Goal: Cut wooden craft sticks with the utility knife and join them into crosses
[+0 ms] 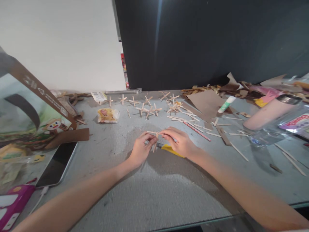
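Near the middle of the table, my left hand (142, 148) pinches a small piece made of crossed wooden sticks (155, 147). My right hand (178, 140) has its thumb and fingertips closed at the upper right end of the same piece. One stick lies across the top, and another hangs down between the hands. Just under my right hand lies a yellow utility knife (172, 150), partly covered by it. Beyond my hands stand several star-shaped pieces of crossed sticks (147, 110). Loose wooden sticks (178, 119) and a red-and-white patterned pencil-like rod (196, 131) lie to their right.
On the left are a printed bag (36, 109), a phone (58, 164), a magenta device (18, 204) and a small yellow packet (107, 115). To the right lie a glue stick (226, 104), cardboard (205, 101), a pink flask (270, 112) and a clear bottle (267, 135).
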`<state>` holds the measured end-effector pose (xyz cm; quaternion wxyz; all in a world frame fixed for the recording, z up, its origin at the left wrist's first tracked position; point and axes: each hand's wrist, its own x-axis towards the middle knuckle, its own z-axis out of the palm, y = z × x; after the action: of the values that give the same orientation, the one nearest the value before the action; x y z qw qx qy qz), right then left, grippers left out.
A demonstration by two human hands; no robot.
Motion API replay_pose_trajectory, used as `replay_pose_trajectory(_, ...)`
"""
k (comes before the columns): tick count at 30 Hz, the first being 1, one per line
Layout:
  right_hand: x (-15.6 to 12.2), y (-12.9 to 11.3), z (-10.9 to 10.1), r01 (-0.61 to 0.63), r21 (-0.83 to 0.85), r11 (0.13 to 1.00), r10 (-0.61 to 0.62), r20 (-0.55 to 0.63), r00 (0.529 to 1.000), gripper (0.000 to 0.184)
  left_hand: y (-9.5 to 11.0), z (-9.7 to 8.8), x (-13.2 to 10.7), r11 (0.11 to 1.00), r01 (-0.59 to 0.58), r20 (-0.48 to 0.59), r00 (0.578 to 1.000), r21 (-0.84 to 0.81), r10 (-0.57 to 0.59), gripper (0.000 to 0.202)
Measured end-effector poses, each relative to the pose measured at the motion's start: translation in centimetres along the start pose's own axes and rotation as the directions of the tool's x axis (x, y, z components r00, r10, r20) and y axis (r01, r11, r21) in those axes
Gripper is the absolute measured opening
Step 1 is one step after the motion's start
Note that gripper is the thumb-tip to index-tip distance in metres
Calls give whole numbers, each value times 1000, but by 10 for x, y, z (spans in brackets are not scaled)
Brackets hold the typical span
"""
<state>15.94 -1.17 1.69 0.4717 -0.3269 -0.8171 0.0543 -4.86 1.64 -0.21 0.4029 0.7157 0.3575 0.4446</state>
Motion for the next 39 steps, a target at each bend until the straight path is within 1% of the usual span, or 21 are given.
replay_pose_trajectory(4,-1,0,3,12,-20,1000,-12,8,1000,27,-2,-1,0,1000,8,-6,1000,-22,-8,25)
replay_pose_trajectory(10,-1,-2,5,-1,-45,999,2,44,999,28,-5,-1,0,999,32,-16,999,-28,-33,31)
replay_pose_trajectory(14,-1,-1,5,9,-41,999,-8,25,1000,27,-5,-1,1,998,43,-17,999,-38,-43,32)
replay_pose_trajectory(18,-2,-1,6,-32,-12,999,32,16,999,27,-4,0,1,999,21,-17,1000,-34,-21,29)
replay_pose_trajectory(21,-2,-2,7,-86,6,996,86,10,996,27,-3,-1,1,1000,-1,-38,999,-11,1,26)
replay_pose_trajectory(23,-3,-4,9,-100,-7,995,100,2,995,26,-2,-1,1,1000,3,-58,998,8,-3,27)
replay_pose_trajectory(29,-6,-6,17,-14,-150,989,24,62,998,29,-5,-3,2,997,79,-63,995,-24,-80,36)
replay_pose_trajectory(36,-10,-6,22,-56,-100,993,55,-15,998,20,-8,0,3,992,90,-50,994,-83,-95,37)
replay_pose_trajectory(39,-10,-7,21,-71,-79,994,62,-111,992,17,-10,2,3,984,110,-32,993,-142,-116,36)
